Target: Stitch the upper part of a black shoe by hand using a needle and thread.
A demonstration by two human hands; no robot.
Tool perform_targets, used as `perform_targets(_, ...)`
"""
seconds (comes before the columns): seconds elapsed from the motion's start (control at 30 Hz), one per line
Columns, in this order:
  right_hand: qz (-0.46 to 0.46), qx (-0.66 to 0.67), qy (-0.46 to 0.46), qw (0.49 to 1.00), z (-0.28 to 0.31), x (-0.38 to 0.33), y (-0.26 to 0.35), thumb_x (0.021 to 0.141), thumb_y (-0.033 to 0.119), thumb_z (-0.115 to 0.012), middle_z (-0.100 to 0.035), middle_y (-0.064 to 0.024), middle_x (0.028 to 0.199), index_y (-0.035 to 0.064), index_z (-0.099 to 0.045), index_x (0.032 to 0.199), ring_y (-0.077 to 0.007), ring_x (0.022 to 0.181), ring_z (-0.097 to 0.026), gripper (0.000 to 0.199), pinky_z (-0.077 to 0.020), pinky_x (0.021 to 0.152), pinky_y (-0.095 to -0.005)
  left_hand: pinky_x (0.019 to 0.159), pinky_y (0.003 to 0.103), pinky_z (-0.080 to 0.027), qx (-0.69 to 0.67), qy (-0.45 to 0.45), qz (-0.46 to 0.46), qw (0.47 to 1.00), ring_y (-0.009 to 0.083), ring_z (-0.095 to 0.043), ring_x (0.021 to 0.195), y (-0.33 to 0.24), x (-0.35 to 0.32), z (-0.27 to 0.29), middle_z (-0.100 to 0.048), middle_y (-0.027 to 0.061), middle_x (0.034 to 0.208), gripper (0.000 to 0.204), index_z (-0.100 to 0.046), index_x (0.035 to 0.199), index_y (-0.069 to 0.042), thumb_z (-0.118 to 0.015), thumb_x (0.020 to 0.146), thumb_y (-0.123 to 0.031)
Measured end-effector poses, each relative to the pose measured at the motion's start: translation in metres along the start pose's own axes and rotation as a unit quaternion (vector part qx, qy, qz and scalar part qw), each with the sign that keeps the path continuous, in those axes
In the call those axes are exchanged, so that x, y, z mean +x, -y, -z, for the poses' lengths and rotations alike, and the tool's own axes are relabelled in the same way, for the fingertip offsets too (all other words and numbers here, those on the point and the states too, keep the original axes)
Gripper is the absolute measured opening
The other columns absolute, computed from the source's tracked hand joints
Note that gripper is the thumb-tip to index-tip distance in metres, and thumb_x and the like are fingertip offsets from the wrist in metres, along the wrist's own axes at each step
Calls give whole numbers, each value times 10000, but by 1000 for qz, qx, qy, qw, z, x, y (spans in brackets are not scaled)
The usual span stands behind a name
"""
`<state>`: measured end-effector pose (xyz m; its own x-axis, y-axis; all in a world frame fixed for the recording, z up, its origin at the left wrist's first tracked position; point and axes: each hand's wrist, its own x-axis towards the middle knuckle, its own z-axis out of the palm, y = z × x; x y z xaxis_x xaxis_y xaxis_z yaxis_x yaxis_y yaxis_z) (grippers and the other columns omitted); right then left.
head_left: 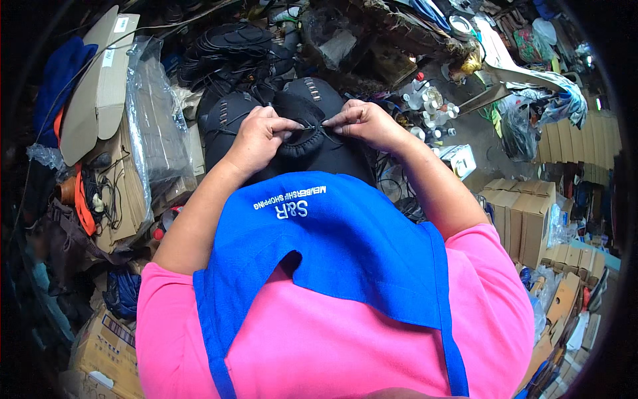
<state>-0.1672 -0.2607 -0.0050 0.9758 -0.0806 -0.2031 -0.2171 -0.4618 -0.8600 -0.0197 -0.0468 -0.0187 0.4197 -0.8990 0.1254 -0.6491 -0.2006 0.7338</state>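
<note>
Clutter crowds every side of the workspace: a cardboard sheet [100, 86] and a bundle in clear plastic [159, 126] at ten o'clock, a printed carton [106, 349] at eight, brown cartons [522, 219] at three and small white bottles [430, 105] between one and two. Near twelve o'clock, beyond a blue apron [359, 229] worn over a pink shirt [332, 346], both bare hands face each other across a black gathered piece [299, 147] (its rim is ruffled into close folds). From the left hand [258, 135], this piece lies between three and four o'clock, just under the fingertips; from the right hand [372, 126], it lies between eight and nine. Each hand pinches thumb against finger on a thin dark cord [313, 127], which spans the narrow gap between them (where exactly it joins the piece, I cannot tell). Black cloth [316, 92] with ladder-like marks shows at ten o'clock and at twelve from the gathered piece.
</note>
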Motion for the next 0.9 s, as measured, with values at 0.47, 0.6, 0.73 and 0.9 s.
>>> perform_targets(0.47,-103,215,9,971,-9,5,6,813,87,-683,-665,-35,930,6,-657,1043,-84,841,-595,245,-478,796,-237,671,214,-454,-240,32,166,956,65,-533,712,-13,8,-21,-594,-10,779,167,-604,942,-20,-653,782,-15)
perform_targets(0.6,-115,207,25,971,-6,11,17,797,83,-696,-652,-13,838,7,-658,923,-69,781,-580,152,-473,731,-229,649,221,-455,-236,15,142,961,72,-551,703,-8,13,-26,-621,19,777,158,-623,920,-21,-652,766,-2)
perform_targets(0.73,-106,112,44,987,-2,19,20,787,81,-702,-613,20,731,33,-632,810,-56,702,-542,88,-447,667,-222,721,316,-447,-12,60,19,998,184,-597,760,-28,25,0,-648,66,801,137,-657,884,-57,-661,747,-62)
perform_targets(0.9,-84,133,44,987,2,18,12,790,94,-703,-583,35,701,52,-598,745,-50,662,-502,122,-414,637,-215,825,403,-396,117,63,-30,991,271,-572,877,-27,23,14,-631,48,819,101,-631,845,-87,-652,753,-122)
